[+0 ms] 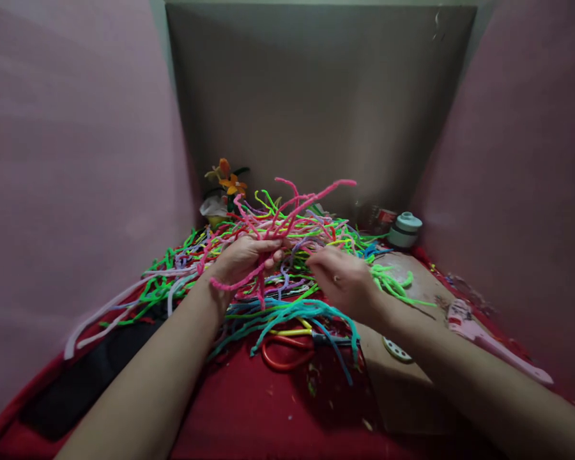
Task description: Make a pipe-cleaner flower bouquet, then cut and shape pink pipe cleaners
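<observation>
In my left hand (249,255) is a loose bunch of bright pink pipe cleaners (299,214), gripped between thumb and fingers. Their ends fan out upward, and others hang below the palm. My right hand (345,278) is closed just to the right, apart from the left; its fingertips are pinched, and what they hold is hidden or too small to make out. Behind and under both hands spreads a tangled heap of pipe cleaners (182,255) in green, lilac, pink and yellow. Teal pipe cleaners (287,312) lie nearer me, partly over red-handled scissors (287,367).
A red cloth (249,415) covers the surface. On the right are a tan board (412,390), a pale disc with holes (397,350), a pink tool (498,351) and a pale teal container (405,230). Orange flowers (233,185) stand behind; a black flat object (86,377) lies left.
</observation>
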